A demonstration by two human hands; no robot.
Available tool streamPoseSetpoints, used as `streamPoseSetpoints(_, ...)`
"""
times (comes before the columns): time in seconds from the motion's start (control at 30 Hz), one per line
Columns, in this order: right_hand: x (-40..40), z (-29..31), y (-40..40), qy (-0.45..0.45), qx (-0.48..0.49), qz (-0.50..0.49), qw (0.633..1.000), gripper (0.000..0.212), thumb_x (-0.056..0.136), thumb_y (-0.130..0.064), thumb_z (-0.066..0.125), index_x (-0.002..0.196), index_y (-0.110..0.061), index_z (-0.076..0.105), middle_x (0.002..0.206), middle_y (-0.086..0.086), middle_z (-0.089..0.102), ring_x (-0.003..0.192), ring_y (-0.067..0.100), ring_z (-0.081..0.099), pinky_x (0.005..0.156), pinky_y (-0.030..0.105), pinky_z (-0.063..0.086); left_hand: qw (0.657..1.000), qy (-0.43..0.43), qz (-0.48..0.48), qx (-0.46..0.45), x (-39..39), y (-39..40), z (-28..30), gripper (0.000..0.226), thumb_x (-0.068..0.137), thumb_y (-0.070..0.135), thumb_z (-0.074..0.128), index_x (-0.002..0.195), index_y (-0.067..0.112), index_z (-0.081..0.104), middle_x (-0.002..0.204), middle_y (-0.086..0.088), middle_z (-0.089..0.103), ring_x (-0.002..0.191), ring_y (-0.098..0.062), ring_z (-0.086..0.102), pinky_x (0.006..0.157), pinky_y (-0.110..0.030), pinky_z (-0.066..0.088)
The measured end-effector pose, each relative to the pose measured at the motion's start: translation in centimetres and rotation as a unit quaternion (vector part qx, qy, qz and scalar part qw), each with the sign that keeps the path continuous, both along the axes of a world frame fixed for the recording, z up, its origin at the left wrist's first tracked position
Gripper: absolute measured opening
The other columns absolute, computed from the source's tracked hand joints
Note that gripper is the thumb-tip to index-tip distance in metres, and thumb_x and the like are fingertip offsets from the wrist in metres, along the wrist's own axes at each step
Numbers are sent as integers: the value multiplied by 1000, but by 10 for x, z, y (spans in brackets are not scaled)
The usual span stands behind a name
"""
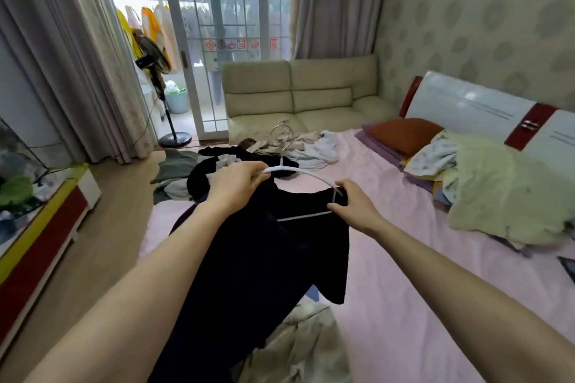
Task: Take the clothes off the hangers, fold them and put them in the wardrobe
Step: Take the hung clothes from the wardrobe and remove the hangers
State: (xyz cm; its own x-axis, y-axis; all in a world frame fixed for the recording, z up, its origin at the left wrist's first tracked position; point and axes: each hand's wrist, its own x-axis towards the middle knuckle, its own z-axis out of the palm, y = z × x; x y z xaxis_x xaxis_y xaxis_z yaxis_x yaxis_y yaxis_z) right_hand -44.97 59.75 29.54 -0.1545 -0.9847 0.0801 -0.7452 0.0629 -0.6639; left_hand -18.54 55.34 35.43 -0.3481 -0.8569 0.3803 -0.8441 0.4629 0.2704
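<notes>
**Over the bed: dark top being taken off its hanger**

Across the pink bed (404, 289) the work is laid out, w/ a cream sofa (298, 96) beyond its far end and a sliding glass door (230, 40) behind that. At the bed's far end a pile of clothes (249, 162) is left, dark and pale pieces mixed, at least one more wire hanger seen among them, so the task is judged to be at an early stage. No wardrobe is seen from this angle.

Held above the bed, approx. mid-frame, is the dark garment (264, 274), hanging down toward the camera and part-way off the white hanger (298, 172). The hanger's left shoulder is already bared; its right end and lower bar are seen through the neck opening.

The hanger's bared arm is gripped by the left hand (239, 182), fingers curled round it. The cloth at the hanger's right end is pinched by the right hand (351, 205).

Next move, as judged: the cloth is to be slid off the right end, the hanger put aside, the garment spread flat for folding.

Writing: red stickers (241, 44) are seen on the glass, too small to be read. No brand or label is made out on the garment.
</notes>
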Motion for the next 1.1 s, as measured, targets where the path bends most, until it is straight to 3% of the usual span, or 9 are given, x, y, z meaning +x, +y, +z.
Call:
streamPoseSetpoints(0.07, -4, 1, 3, -18, 10, -74, 997, 53, 88, -17, 62, 135, -6, 40, 130, 14, 48, 116, 31, 51, 89, 34, 41, 1000, -15, -11, -24, -13, 4, 6, 25, 98, 46, 45, 93, 27, 60, 83, 6, 63, 85, -22, 61, 60, -33, 36)
streamPoseSetpoints(0.23, -2, 5, -4, 31, 26, -130, 991, 16, 85, -3, 52, 101, -5, 54, 106, 19, 60, 93, 35, 58, 66, 30, 36, 999, -13, -9, -46, -14, 14, 17, 28, 97, 50, 45, 104, 30, 64, 93, 5, 69, 93, -23, 64, 67, -34, 43)
streamPoseSetpoints(0.37, 5, 7, -12, 52, 17, -130, 990, 26, 74, 10, 51, 84, 0, 72, 87, 22, 67, 83, 38, 63, 62, 29, 39, 995, -58, 7, -84, 2, 26, 20, 39, 96, 59, 38, 112, 38, 66, 99, 5, 71, 97, -22, 64, 69, -33, 44)
streamPoseSetpoints(0.47, 18, 11, -17, 72, -24, -107, 991, 28, 71, 8, 48, 80, 1, 73, 84, 21, 70, 84, 38, 63, 67, 33, 49, 985, -144, 15, -96, 11, 28, 19, 42, 96, 59, 35, 106, 34, 66, 98, 3, 68, 97, -21, 63, 62, -31, 32)
streamPoseSetpoints(0.57, 47, 31, -20, 29, -122, -60, 990, 18, 72, -1, 52, 67, -6, 69, 72, 13, 68, 71, 30, 59, 60, 30, 38, 973, -197, 8, -118, 9, 29, 17, 43, 96, 60, 36, 99, 29, 65, 98, 1, 68, 96, -24, 63, 60, -31, 31)
streamPoseSetpoints(0.8, 38, 55, -4, -11, -95, 129, 987, 14, 94, -28, 54, 92, -15, 55, 87, 2, 60, 83, 19, 55, 74, 35, 41, 990, -67, 10, -125, -15, 24, 23, 47, 94, 63, 34, 96, 29, 66, 90, 6, 69, 90, -19, 65, 61, -34, 44)
streamPoseSetpoints(0.93, -34, 64, 26, 101, -188, 53, 975, 27, 99, -38, 48, 93, -13, 57, 89, 5, 65, 87, 26, 60, 70, 39, 42, 992, 6, -113, -64, -85, 15, 28, 32, 98, 46, 47, 95, 20, 65, 94, 2, 66, 95, -24, 59, 72, -37, 44)
streamPoseSetpoints(1.03, -89, 84, 49, 264, -227, -96, 932, 30, 100, -43, 42, 100, -20, 60, 98, 3, 67, 89, 31, 63, 66, 39, 45, 990, -56, -125, -34, -134, -2, 26, 38, 97, 38, 52, 129, 19, 54, 129, -6, 57, 119, -30, 50, 94, -41, 40)
streamPoseSetpoints(1.1, -123, 97, 64, 347, -217, -191, 892, 31, 101, -40, 40, 104, -19, 62, 101, 4, 65, 86, 34, 63, 65, 38, 46, 990, -33, -135, 2, -154, -11, 22, 44, 96, 37, 52, 136, 19, 48, 135, -9, 53, 124, -32, 48, 100, -46, 41)
